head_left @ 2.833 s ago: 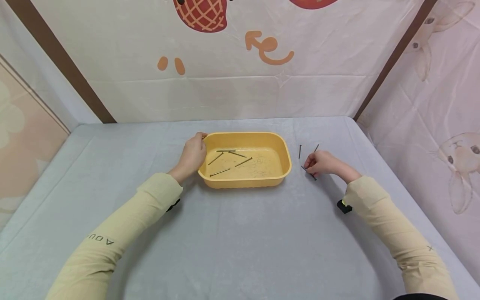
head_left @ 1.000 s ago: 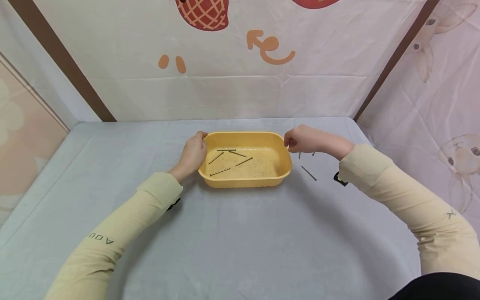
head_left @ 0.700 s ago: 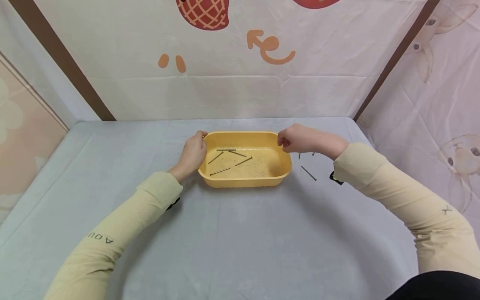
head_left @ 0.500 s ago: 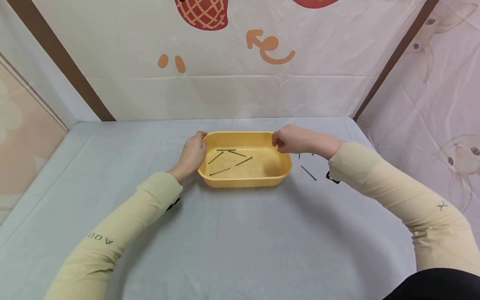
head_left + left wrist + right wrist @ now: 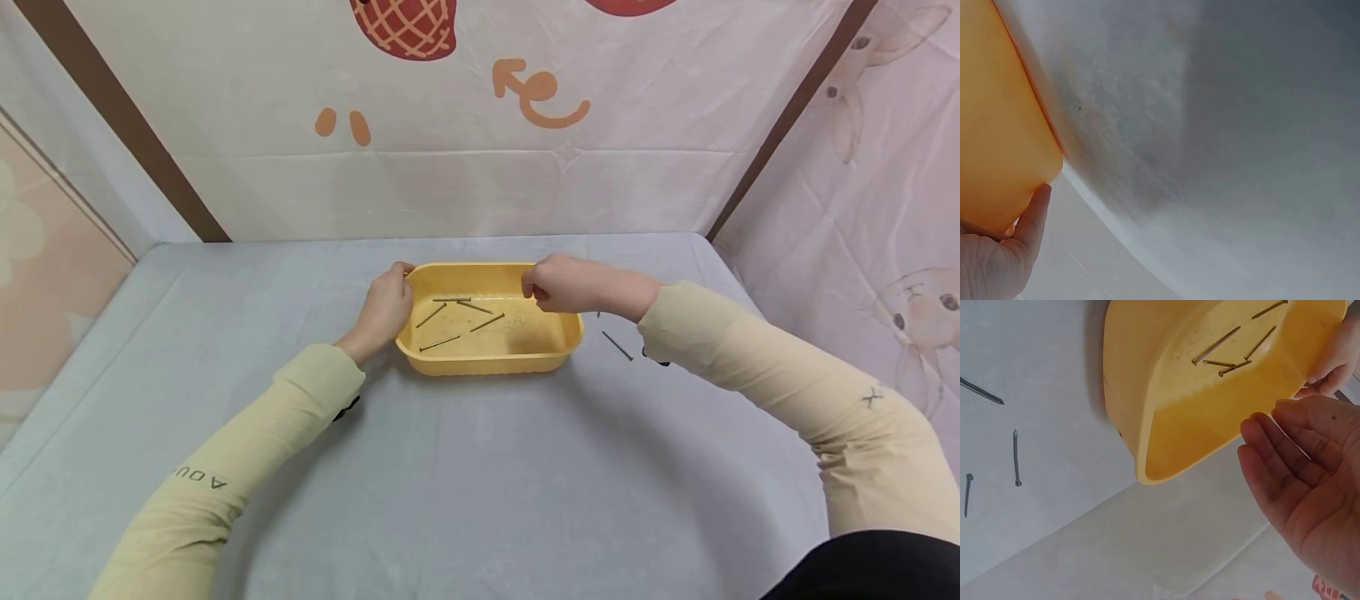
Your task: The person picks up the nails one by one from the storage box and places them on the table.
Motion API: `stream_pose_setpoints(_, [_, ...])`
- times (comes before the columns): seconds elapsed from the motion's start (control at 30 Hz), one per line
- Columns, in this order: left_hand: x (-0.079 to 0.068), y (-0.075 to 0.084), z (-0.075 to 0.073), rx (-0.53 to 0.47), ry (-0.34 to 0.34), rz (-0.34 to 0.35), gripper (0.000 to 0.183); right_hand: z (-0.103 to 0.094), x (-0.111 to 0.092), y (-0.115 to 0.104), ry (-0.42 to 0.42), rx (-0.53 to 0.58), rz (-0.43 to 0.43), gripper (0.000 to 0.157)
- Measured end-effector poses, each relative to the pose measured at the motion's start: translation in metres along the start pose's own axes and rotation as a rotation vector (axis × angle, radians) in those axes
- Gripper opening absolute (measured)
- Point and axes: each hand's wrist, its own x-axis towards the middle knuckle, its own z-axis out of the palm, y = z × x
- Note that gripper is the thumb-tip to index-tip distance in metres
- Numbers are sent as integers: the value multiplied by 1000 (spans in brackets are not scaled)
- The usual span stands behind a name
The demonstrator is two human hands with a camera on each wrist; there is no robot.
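**Five nails in the tray, three out on the desk**

From where I stand, starting on the left, the left hand (image 5: 386, 302) grips the end of the yellow tray (image 5: 480, 365), its fingers closed on the rim. The tray sits flat near the far edge of the desk (image 5: 450, 467). Inside, mostly toward the left half, lie five nails (image 5: 439, 342), scattered at different angles.

Over the tray's right end hovers the right hand (image 5: 566, 283). Its fingers are loosely bent and fairly narrow; I see no nail between them, though from above the knuckles hide the tips. Past it, to the right of the tray, three loose nails (image 5: 1016, 457) lie apart on the desk, partly blocked from overhead by that hand and wrist.

I take this for nails being lifted out, since the hand over them looks bare. If so, three are done and five remain, a little under halfway.
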Motion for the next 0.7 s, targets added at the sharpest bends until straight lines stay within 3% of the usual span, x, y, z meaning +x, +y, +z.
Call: stream_pose_setpoints(0.7, [0,0,0,9,-9,-12,36,2,19,-13,-39,-58,-88,19])
